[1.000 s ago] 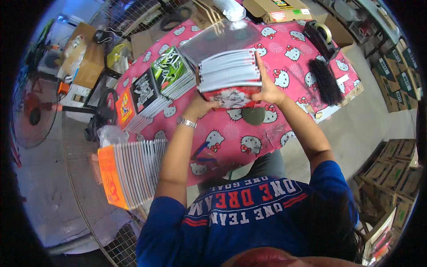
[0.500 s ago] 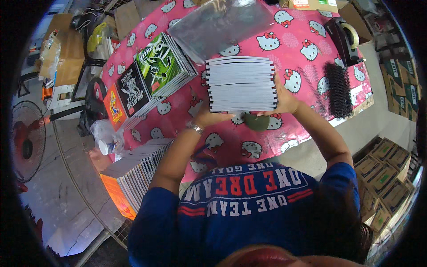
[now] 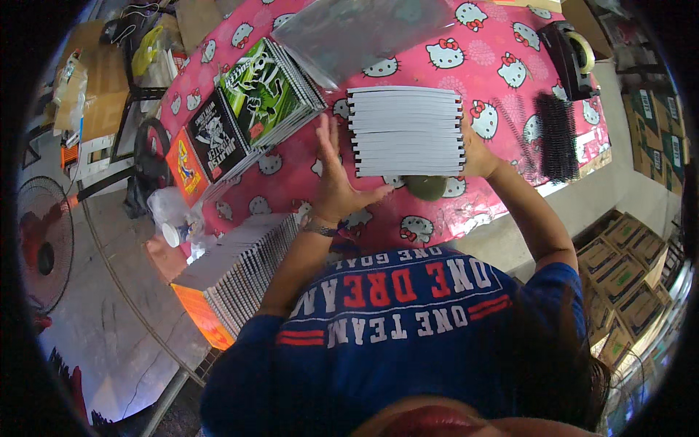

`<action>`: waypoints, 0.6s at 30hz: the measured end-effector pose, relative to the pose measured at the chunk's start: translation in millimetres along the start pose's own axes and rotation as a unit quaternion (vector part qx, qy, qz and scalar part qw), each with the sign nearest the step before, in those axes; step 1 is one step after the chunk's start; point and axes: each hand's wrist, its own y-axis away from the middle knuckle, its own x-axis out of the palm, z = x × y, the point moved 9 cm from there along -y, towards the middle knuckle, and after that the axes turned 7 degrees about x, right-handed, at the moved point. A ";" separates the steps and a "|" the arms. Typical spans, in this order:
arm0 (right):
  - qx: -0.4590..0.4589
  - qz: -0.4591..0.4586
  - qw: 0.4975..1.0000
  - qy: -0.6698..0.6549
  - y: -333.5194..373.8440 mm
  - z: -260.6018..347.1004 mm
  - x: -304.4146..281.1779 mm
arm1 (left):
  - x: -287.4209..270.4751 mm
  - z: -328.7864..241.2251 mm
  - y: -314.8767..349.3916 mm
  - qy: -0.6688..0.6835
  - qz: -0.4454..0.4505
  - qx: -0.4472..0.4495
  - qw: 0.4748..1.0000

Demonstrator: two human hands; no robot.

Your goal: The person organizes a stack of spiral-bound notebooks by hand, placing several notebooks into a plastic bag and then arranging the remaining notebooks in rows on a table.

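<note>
Stack of notebooks [image 3: 408, 132]: in front of the person, between the two hands, white page edges facing up, dark bindings along its left and right sides; whether it rests fully on the table is hard to tell.
Left hand [image 3: 336, 182]: wide open, fingers stretched forward and thumb out to the right, holding nothing, just beside the stack's left side and near corner.
Right hand [image 3: 477, 154]: against the stack's right side; its fingers are partly hidden, so I cannot tell how far they close.
Watch [image 3: 320, 227]: on the left wrist.
Dark green round piece [image 3: 426, 189]: at the stack's near edge, partly covered by it.
Table [image 3: 480, 79]: covered in pink patterned cloth.
Left piles: orange notebooks [image 3: 189, 169], black notebooks [image 3: 217, 138] and green notebooks [image 3: 263, 91], side by side.
Row of notebooks [image 3: 244, 280]: beside the left forearm, orange cover outward.
Far side: clear plastic sheet [image 3: 357, 36].
Right side: black coils [image 3: 557, 138], with a tape dispenser [image 3: 571, 58] beyond.
</note>
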 end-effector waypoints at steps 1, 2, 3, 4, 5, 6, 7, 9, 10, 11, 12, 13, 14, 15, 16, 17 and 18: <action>-0.026 -0.002 1.000 0.007 -0.6 5.8 -1.1 | 3.0 -0.6 5.2 -0.002 -0.001 -0.002 1.000; -0.027 -0.001 1.000 0.005 -1.2 5.5 0.2 | 12.3 8.7 16.9 0.023 0.020 -0.054 0.998; -0.005 0.009 1.000 -0.011 -0.5 -0.4 3.6 | 20.7 12.7 21.1 0.051 0.043 -0.106 0.992; 0.016 0.018 0.999 -0.028 0.4 -6.1 6.4 | 23.0 9.5 20.6 0.051 0.044 -0.107 0.992; 0.017 0.018 0.999 -0.029 1.8 -8.1 7.0 | 24.8 14.4 22.5 0.137 0.020 -0.162 0.977; 0.000 0.019 1.000 -0.021 3.2 -5.8 7.1 | 26.2 15.7 21.8 0.181 0.010 -0.189 0.965; -0.018 0.021 1.000 -0.013 4.6 -3.5 6.8 | 27.6 16.4 22.0 0.223 -0.001 -0.216 0.951; -0.013 0.016 1.000 -0.019 4.8 -4.7 5.1 | 11.2 -15.4 7.0 -0.046 -0.001 -0.026 0.999; -0.005 0.012 1.000 -0.023 5.7 -5.2 2.6 | 7.8 -19.1 -0.2 -0.038 0.004 -0.024 0.999; 0.004 0.008 1.000 -0.020 5.5 -6.6 -4.1 | 3.9 -38.0 -10.9 -0.131 0.032 0.060 0.989; -0.037 0.027 0.999 -0.001 4.4 8.4 -11.1 | 4.7 -56.1 -15.9 -0.222 0.062 0.140 0.963; -0.084 0.049 0.995 0.018 2.6 21.8 -19.7 | 3.4 -60.1 -20.3 -0.218 0.064 0.139 0.964; -0.104 0.055 0.993 0.006 2.3 25.2 -31.3 | 16.6 -56.4 -22.1 -0.226 0.147 0.121 0.955; -0.101 0.053 0.993 0.009 -1.6 33.8 -48.2 | 30.3 -50.4 -22.4 -0.232 0.225 0.107 0.940; -0.070 0.107 0.991 0.047 -9.4 39.5 -54.8 | 31.9 -51.1 -21.7 -0.233 0.225 0.107 0.940; -0.036 0.160 0.983 0.085 -13.6 39.9 -56.8 | 31.3 -48.5 -18.2 -0.247 0.209 0.096 0.941; -0.055 0.151 0.983 0.084 -16.8 44.9 -63.6 | 29.8 -46.9 -14.4 -0.260 0.196 0.084 0.942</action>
